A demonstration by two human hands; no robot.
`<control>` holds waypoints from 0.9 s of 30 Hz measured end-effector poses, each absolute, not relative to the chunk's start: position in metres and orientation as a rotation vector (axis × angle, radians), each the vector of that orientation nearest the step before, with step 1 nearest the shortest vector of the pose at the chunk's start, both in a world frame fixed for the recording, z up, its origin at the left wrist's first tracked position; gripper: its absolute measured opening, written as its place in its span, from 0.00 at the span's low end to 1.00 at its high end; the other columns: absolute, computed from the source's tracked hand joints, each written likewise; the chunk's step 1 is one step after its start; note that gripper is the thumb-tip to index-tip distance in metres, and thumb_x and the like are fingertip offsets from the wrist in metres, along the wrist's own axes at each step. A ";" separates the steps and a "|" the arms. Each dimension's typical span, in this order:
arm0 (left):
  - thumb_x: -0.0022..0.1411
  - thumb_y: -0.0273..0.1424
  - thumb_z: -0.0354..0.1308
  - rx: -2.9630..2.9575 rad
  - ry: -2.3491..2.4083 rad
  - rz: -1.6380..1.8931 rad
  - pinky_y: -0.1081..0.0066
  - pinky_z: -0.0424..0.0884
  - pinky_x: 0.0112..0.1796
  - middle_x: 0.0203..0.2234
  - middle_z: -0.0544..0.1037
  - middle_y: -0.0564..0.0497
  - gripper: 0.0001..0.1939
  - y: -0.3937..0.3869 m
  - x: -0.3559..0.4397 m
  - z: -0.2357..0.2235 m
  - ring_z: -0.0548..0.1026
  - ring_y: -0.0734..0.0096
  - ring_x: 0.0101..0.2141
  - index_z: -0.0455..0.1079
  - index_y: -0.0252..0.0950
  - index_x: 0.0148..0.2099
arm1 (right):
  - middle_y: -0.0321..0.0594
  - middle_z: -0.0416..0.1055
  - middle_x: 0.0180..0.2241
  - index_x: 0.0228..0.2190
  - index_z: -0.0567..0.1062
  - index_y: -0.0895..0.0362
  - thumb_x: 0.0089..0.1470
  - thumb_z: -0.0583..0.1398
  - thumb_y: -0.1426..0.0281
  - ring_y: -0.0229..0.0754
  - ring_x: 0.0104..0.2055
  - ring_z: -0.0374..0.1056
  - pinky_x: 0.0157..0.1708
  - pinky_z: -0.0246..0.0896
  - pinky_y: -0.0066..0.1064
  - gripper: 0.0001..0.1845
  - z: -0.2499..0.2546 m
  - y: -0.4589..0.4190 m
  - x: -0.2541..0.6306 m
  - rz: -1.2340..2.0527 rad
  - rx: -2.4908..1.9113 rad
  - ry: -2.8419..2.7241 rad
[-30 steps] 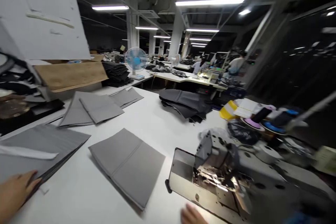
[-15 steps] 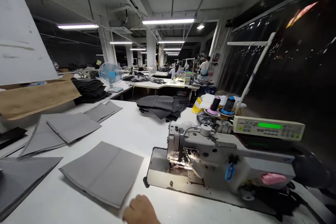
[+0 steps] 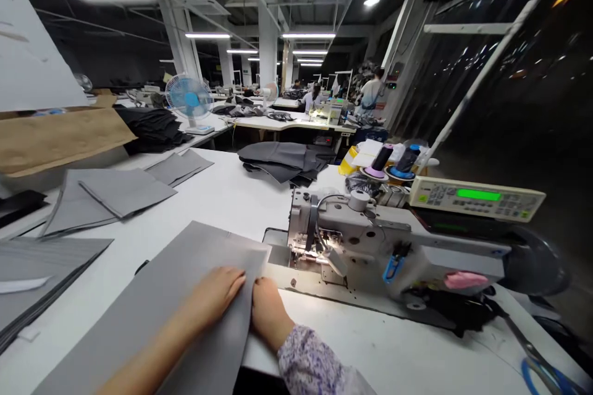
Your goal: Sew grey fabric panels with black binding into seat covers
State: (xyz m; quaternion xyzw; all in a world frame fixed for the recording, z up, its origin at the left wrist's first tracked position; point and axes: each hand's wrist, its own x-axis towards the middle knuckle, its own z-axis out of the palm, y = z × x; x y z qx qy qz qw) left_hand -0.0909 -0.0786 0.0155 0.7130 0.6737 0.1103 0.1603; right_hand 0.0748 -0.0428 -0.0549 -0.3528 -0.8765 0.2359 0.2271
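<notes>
On table, gray panel lengthwise, away-rightward — left grip flat, right grip pinching.

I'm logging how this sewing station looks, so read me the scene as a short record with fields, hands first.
Left hand: lying on a gray panel
Right hand: at that panel's right edge; grip unclear
Right sleeve: patterned, purple and white
Machine: sewing machine, right of the panel, lamp lit
Control box: green screen lit
Thread: two dark cones behind the machine
Left side: more gray panels
Beyond: dark fabric pile on the white table
</notes>
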 end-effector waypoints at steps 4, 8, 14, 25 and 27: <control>0.68 0.36 0.51 2.203 1.871 0.151 0.61 0.70 0.51 0.48 0.77 0.44 0.13 -0.041 -0.078 -0.013 0.74 0.58 0.49 0.74 0.39 0.49 | 0.46 0.73 0.46 0.37 0.81 0.56 0.55 0.62 0.76 0.52 0.51 0.64 0.53 0.60 0.42 0.08 -0.071 -0.077 0.100 0.589 -0.913 -2.439; 0.67 0.45 0.54 2.388 1.798 0.211 0.49 0.56 0.63 0.65 0.64 0.43 0.29 -0.024 -0.082 -0.037 0.59 0.50 0.65 0.62 0.42 0.67 | 0.43 0.71 0.41 0.30 0.79 0.56 0.54 0.65 0.74 0.50 0.49 0.63 0.53 0.62 0.41 0.02 -0.076 -0.106 0.122 0.545 -0.851 -2.439; 0.67 0.47 0.53 2.433 1.737 0.232 0.53 0.56 0.63 0.58 0.70 0.43 0.28 0.003 -0.082 -0.039 0.66 0.54 0.58 0.65 0.41 0.64 | 0.41 0.70 0.37 0.34 0.76 0.57 0.56 0.64 0.75 0.46 0.41 0.66 0.43 0.69 0.38 0.03 -0.062 -0.087 0.127 0.479 -1.037 -2.246; 0.62 0.42 0.54 2.073 1.634 0.118 0.65 0.66 0.46 0.42 0.80 0.53 0.12 0.042 -0.078 -0.006 0.74 0.61 0.45 0.73 0.42 0.41 | 0.55 0.69 0.57 0.51 0.76 0.61 0.62 0.58 0.79 0.55 0.62 0.64 0.59 0.67 0.45 0.17 -0.084 -0.060 0.096 0.093 -0.951 -2.446; 0.61 0.43 0.54 2.015 1.635 0.120 0.67 0.66 0.43 0.40 0.81 0.54 0.13 0.044 -0.076 -0.003 0.75 0.62 0.43 0.73 0.43 0.41 | 0.59 0.68 0.58 0.52 0.75 0.63 0.62 0.58 0.80 0.55 0.63 0.62 0.60 0.65 0.46 0.18 -0.082 -0.061 0.096 0.116 -0.958 -2.474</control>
